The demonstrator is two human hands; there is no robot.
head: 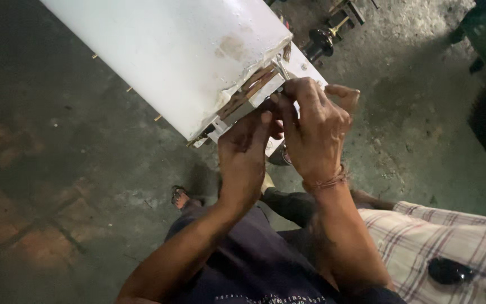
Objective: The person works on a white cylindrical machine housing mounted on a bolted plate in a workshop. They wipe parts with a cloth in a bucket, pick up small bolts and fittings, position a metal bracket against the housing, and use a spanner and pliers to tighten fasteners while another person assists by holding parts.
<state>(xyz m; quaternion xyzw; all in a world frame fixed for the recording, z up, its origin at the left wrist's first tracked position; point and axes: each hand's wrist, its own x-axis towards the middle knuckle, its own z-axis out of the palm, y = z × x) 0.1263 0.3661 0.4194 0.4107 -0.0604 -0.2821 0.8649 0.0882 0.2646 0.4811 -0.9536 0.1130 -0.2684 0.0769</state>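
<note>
Your two hands are up in front of you, at the torn end of a big white panel (170,50) that slants across the top of the view. Your left hand (244,152) is turned back-up, its fingers curled in against the panel's edge. Your right hand (315,132) sits just beside it, touching it, with bent fingers pinching a thin metal piece (281,66) at the panel's corner. A string band (324,183) wraps your right wrist. The floor (57,186) below is dark and dirty.

Left hand (244,155) and right hand (313,132) raised together, fingers curled.
</note>
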